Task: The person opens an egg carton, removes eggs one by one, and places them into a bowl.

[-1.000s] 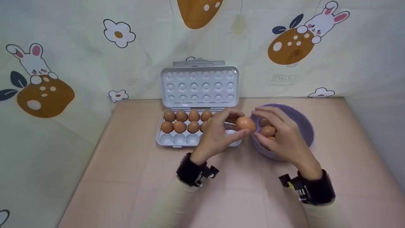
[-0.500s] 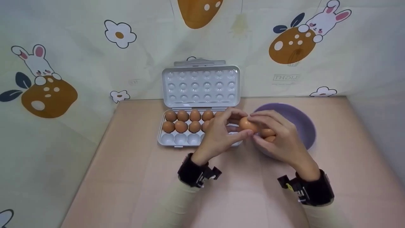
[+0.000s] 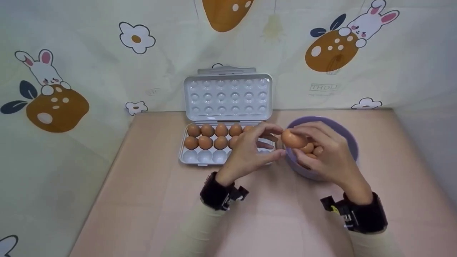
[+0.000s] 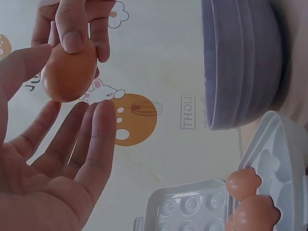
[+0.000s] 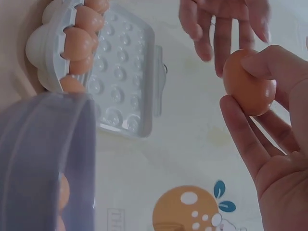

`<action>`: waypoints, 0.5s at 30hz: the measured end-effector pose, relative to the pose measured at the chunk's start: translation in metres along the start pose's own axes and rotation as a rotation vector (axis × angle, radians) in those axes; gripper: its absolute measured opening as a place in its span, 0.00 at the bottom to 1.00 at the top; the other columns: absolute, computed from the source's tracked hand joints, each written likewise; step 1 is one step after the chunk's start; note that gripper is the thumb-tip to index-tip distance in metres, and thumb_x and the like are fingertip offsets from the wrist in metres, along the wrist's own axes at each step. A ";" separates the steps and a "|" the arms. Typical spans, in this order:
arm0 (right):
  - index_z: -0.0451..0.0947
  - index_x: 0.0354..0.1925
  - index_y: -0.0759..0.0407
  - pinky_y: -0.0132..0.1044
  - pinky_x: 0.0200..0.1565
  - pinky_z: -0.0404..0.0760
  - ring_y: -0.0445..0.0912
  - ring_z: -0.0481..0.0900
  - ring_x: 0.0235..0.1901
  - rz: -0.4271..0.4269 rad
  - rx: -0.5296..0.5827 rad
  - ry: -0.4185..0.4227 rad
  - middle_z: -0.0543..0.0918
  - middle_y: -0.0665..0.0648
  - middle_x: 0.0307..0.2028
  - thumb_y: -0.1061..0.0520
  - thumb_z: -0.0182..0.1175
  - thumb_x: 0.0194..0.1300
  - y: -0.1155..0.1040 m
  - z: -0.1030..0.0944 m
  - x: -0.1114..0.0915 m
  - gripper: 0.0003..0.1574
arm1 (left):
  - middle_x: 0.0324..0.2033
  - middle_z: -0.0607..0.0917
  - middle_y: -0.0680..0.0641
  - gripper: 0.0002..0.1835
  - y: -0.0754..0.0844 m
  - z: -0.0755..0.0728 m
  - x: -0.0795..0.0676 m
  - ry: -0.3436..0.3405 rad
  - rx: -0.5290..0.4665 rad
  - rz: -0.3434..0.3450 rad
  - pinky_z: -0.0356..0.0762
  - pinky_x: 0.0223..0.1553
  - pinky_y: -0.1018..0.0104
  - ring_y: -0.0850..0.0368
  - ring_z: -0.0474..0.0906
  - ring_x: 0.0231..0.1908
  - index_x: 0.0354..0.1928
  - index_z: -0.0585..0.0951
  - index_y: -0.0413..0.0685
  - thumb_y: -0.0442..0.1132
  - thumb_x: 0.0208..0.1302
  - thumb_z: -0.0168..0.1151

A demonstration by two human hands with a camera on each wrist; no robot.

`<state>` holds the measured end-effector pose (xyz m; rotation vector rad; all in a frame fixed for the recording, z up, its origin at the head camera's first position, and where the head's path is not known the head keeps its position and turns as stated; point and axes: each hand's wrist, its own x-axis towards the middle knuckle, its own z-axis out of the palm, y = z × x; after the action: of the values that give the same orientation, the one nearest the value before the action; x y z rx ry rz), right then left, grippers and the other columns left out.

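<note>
A brown egg (image 3: 293, 139) is pinched between the thumb and fingers of my right hand (image 3: 330, 153), above the left part of a purple bowl (image 3: 348, 137). My left hand (image 3: 250, 148) is just left of that egg, thumb and fingers spread, holding nothing. In the left wrist view the egg (image 4: 70, 74) sits close to the left fingertips; whether one of them brushes it I cannot tell. More brown eggs (image 3: 309, 147) show in the bowl, partly hidden by the right hand. Behind the left hand lies an egg carton (image 3: 190, 156) with two rows of eggs visible.
The carton's lid (image 3: 228, 96) stands raised against the patterned backdrop (image 3: 160, 71). In the carton's front row, bare cups show at the left; the left hand hides its right part. Everything rests on a pinkish tabletop (image 3: 150, 185).
Earlier the left hand gripped the egg and the right hand reached over to it. Now the left fingers have let go, and the right hand holds the egg, slightly farther right.
</note>
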<state>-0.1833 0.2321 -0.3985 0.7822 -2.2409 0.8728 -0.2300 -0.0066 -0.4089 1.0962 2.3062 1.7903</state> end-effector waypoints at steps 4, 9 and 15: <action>0.85 0.56 0.60 0.19 0.52 0.79 0.43 0.83 0.50 0.072 -0.032 0.027 0.87 0.55 0.53 0.71 0.80 0.50 0.007 -0.019 -0.003 0.34 | 0.58 0.85 0.49 0.30 -0.003 -0.001 0.000 0.016 0.140 0.033 0.84 0.57 0.65 0.55 0.84 0.55 0.65 0.80 0.47 0.42 0.63 0.79; 0.86 0.56 0.60 0.17 0.52 0.76 0.40 0.80 0.50 0.157 -0.065 0.046 0.87 0.55 0.52 0.75 0.80 0.47 0.022 -0.036 -0.010 0.36 | 0.58 0.85 0.50 0.33 -0.007 -0.002 -0.001 0.062 0.372 0.074 0.78 0.62 0.66 0.57 0.80 0.58 0.66 0.80 0.51 0.44 0.59 0.81; 0.86 0.54 0.60 0.14 0.47 0.73 0.41 0.78 0.44 0.160 -0.202 -0.081 0.87 0.54 0.49 0.75 0.80 0.45 0.050 -0.054 -0.010 0.36 | 0.70 0.79 0.49 0.36 -0.010 -0.004 -0.001 0.065 0.530 0.032 0.73 0.70 0.62 0.56 0.73 0.71 0.70 0.79 0.56 0.48 0.59 0.81</action>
<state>-0.1945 0.3055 -0.3922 0.5606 -2.4441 0.6823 -0.2357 -0.0112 -0.4167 1.1375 2.9115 1.2596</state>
